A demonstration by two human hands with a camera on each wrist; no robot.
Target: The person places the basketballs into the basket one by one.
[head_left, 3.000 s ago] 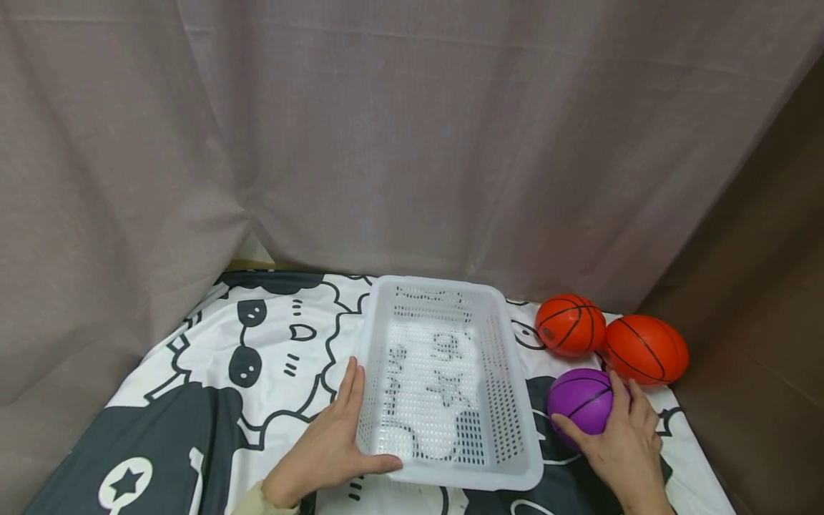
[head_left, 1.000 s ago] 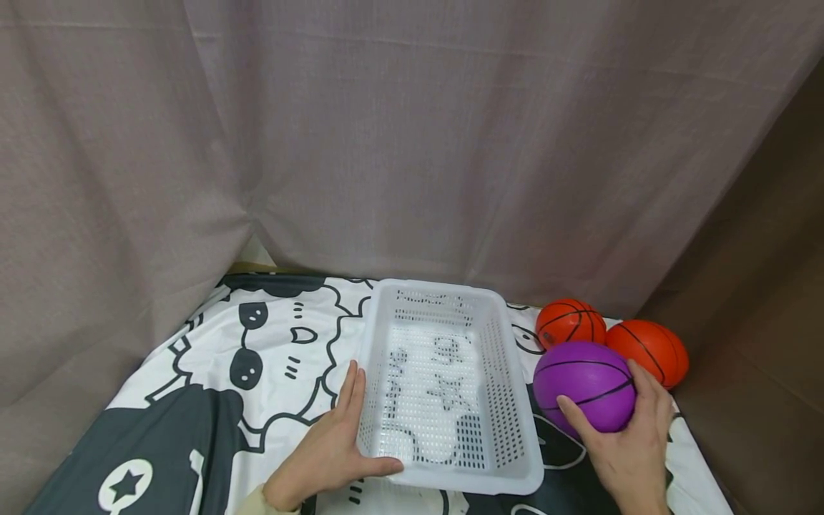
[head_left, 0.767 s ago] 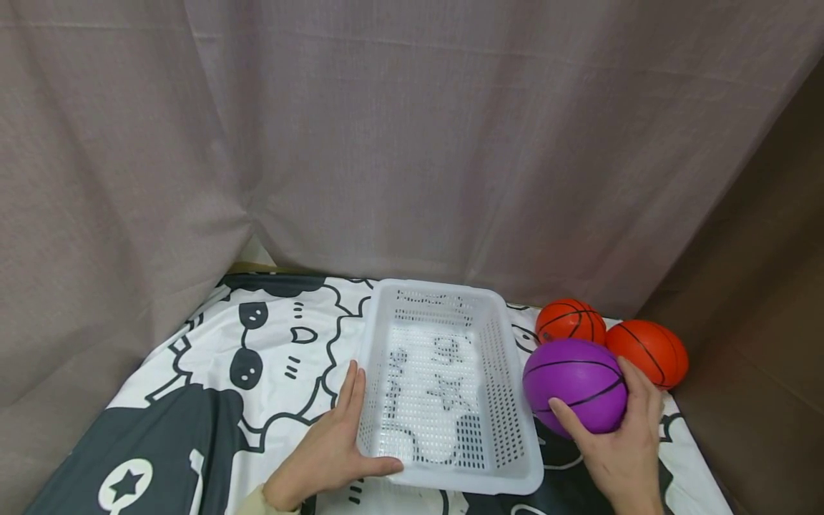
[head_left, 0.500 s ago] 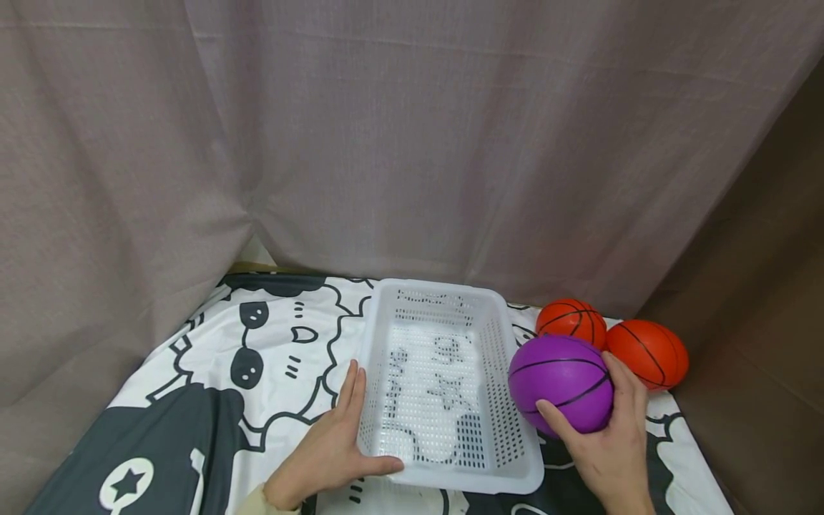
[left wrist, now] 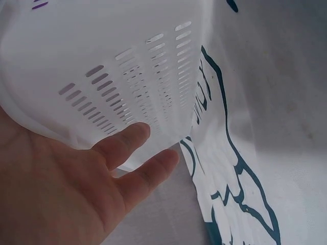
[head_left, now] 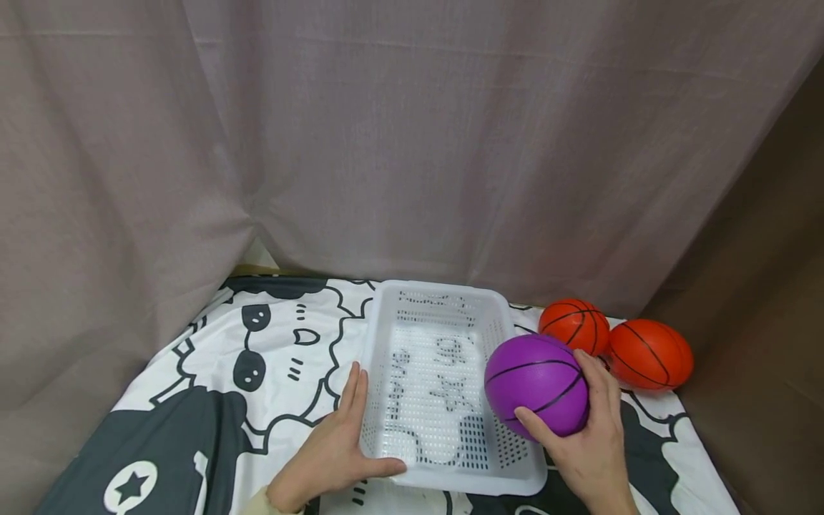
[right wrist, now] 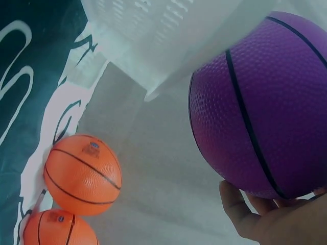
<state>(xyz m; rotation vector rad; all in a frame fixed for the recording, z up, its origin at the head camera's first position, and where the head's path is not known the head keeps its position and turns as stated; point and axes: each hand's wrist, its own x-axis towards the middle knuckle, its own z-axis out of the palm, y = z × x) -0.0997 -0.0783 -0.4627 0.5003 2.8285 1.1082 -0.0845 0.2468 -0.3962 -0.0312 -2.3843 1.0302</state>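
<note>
Soft, even light leaves the brown cloth (head_left: 759,322) at right shadowed, and both wrist views look hazy.

Printed cloth (head_left: 290,400), white and dark grey with black cartoon outlines, is spread flat; star print (head_left: 131,488) seen near left. Far side is closed off by a grey-brown curtain (head_left: 360,143), hung in folds. Two orange balls (head_left: 574,325), black-lined, are set side by side, far right.

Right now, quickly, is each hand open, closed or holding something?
Left hand: open, touching the white basket.
Right hand: holding the purple ball.
</note>
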